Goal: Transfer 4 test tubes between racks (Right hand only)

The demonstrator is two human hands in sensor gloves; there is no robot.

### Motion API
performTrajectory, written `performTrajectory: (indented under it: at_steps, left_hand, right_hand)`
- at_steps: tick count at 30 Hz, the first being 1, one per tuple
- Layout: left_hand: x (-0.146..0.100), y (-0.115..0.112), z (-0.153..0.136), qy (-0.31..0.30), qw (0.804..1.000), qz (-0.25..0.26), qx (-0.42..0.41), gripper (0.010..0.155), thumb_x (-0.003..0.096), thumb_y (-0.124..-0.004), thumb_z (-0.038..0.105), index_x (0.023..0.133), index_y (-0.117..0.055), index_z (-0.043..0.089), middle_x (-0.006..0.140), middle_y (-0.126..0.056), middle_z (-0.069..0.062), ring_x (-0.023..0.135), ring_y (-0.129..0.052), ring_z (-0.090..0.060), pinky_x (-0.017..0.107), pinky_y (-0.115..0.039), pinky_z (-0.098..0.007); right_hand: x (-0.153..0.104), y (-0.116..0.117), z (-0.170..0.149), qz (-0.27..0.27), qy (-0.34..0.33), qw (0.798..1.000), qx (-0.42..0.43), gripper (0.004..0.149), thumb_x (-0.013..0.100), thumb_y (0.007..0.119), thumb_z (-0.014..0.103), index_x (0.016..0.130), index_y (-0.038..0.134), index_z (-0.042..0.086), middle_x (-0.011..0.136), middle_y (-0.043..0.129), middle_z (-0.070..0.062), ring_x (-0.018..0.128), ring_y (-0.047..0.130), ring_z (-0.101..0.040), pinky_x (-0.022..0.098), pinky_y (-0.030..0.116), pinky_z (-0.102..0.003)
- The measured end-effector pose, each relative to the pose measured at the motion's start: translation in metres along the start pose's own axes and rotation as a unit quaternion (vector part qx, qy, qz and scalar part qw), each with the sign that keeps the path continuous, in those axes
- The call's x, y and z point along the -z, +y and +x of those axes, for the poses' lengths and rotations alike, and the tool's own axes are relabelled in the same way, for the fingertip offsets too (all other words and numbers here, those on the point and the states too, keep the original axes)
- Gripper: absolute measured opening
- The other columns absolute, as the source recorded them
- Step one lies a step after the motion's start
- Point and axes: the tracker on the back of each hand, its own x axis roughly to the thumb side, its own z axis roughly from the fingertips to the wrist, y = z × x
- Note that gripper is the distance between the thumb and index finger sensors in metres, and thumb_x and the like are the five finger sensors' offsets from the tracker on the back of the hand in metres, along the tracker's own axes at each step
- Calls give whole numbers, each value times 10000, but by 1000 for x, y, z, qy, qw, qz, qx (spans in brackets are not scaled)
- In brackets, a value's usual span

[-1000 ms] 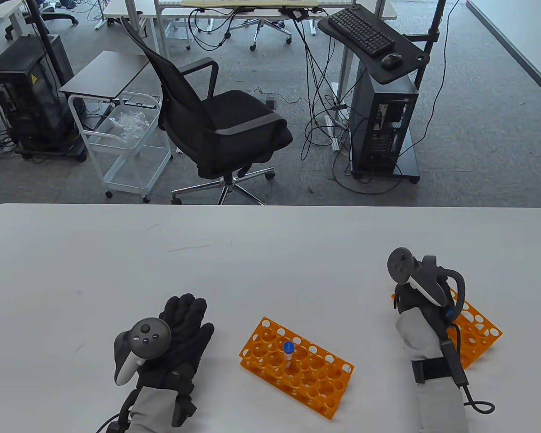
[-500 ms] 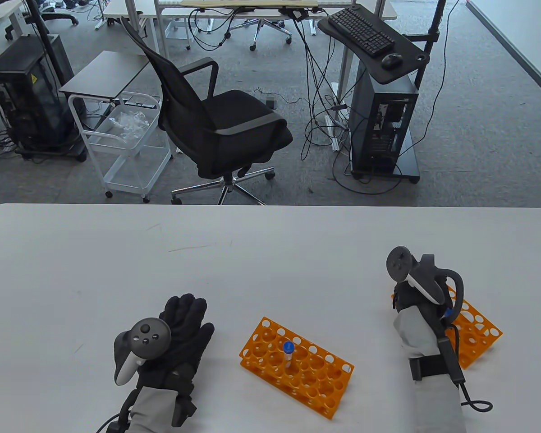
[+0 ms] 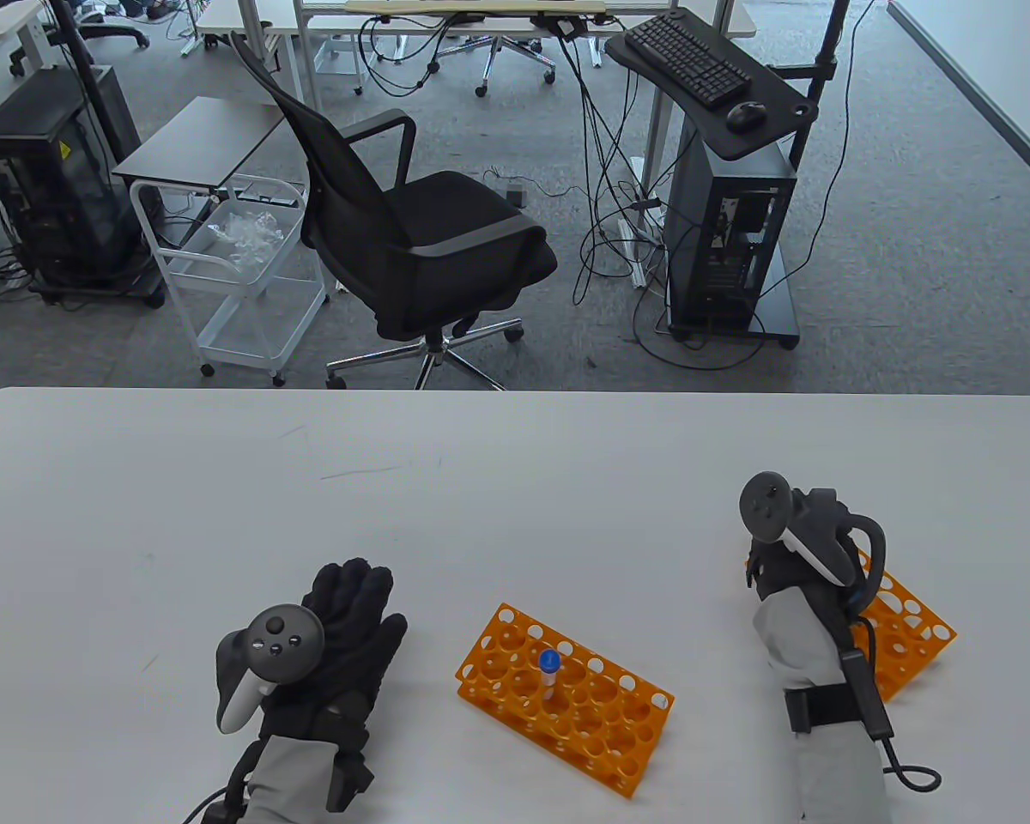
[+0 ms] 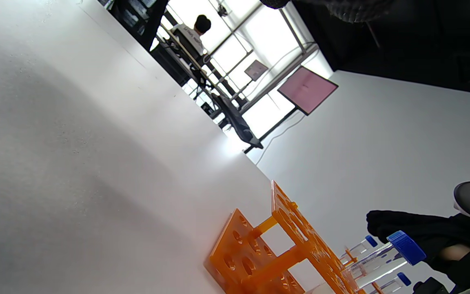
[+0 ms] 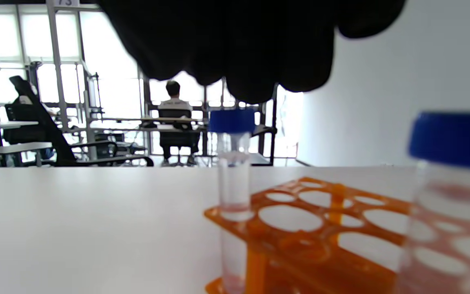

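Note:
An orange rack (image 3: 596, 721) lies in the middle of the table with one blue-capped test tube (image 3: 549, 665) upright in it. A second orange rack (image 3: 905, 631) lies to the right, partly under my right hand (image 3: 771, 573). In the right wrist view my gloved fingers (image 5: 239, 53) hang just above a blue-capped tube (image 5: 232, 163) that stands in a corner hole of that rack (image 5: 320, 212); they hold nothing. Another tube (image 5: 451, 192) stands blurred close on the right. My left hand (image 3: 352, 614) rests flat on the table, left of the middle rack.
The white table (image 3: 515, 481) stretches wide behind both racks. In the left wrist view the middle rack (image 4: 259, 253) and its tube (image 4: 382, 257) show, with my right hand (image 4: 418, 228) beyond. An office chair (image 3: 412, 240) and a cart stand past the far edge.
My right hand has shifted only slightly over the right rack, up a little and then back. The left hand and the middle rack have not moved.

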Motion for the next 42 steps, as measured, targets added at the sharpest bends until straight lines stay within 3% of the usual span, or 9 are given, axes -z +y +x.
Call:
performTrajectory:
  at_steps: [13,31,42]
  left_hand:
    - [-1,1,0,5,1000,0,-2,671,586,-500,647,1151,-229,406,1209,-69,103,1087,119,-131,803,49,-409]
    - [-1,1,0,8,1000,-1,-1,670,586,-500,646,1151,-231,405,1208,-69,103,1087,116,-131,803,49,-409]
    - [-1,1,0,8,1000,-1,-1,668,587,-499,646,1150,-232,405,1208,-70,103,1086,114,-131,804,48,-409]
  right_hand:
    - [-51,-41,30,-80,-94,990,72,536,489,777,298,989,725,110,971,819,-203,859,752,-473,643,541,-658]
    - [-101,-45,96,-102,-255,951,143,525,496,762,337,978,739,129,950,844,-183,845,775,-453,641,553,-650]
    - [-123,-33,138,-64,-339,923,172,521,494,759,349,968,752,134,936,860,-176,834,790,-447,638,561,-646]
